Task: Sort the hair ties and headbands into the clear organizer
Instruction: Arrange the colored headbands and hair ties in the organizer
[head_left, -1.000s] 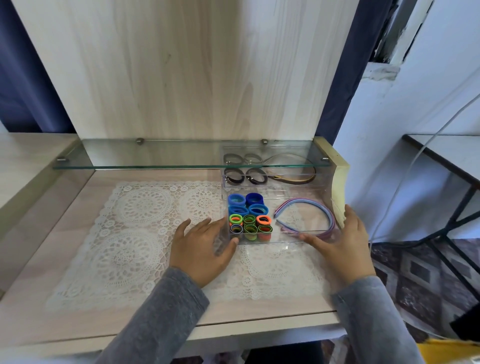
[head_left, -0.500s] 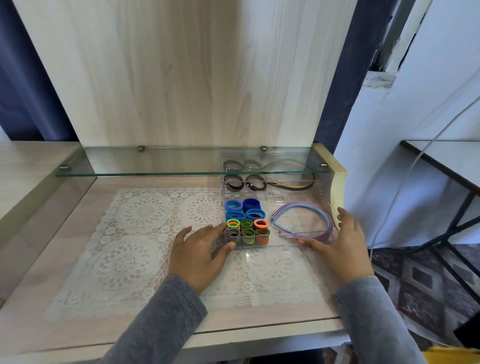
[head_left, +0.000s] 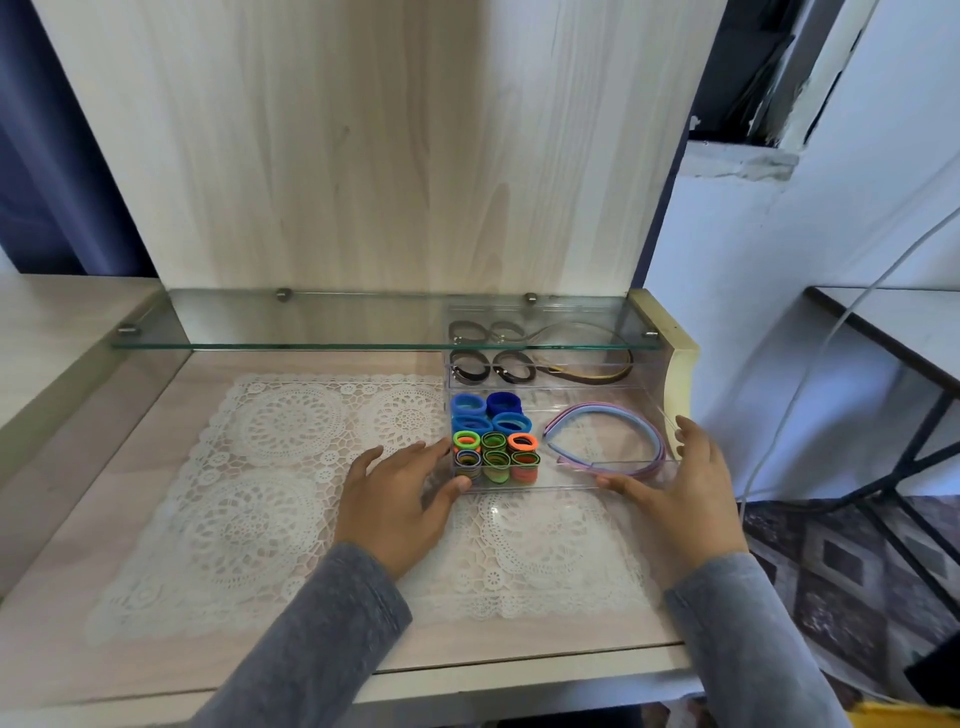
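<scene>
Now, lace mat (head_left: 260, 493) being overlapped at far right by clear organizer (head_left: 566, 480), partly under glass shelf (head_left: 311, 343). Pastel headbands (head_left: 613, 410) being contained in right compartment, coloured hair ties (head_left: 493, 441) in left. Organizer's side walls being pressed by left hand (head_left: 395, 499) and right hand (head_left: 685, 499), fingers straight, nothing clenched.

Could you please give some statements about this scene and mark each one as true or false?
1. The left hand and the right hand both touch the clear organizer. True.
2. The blue hair ties sit in front of the multicoloured hair ties. False: they sit behind them.
3. The pastel headbands lie in the compartment right of the hair ties. True.
4. The left hand holds a headband. False: it only touches the organizer's left front corner.
</scene>
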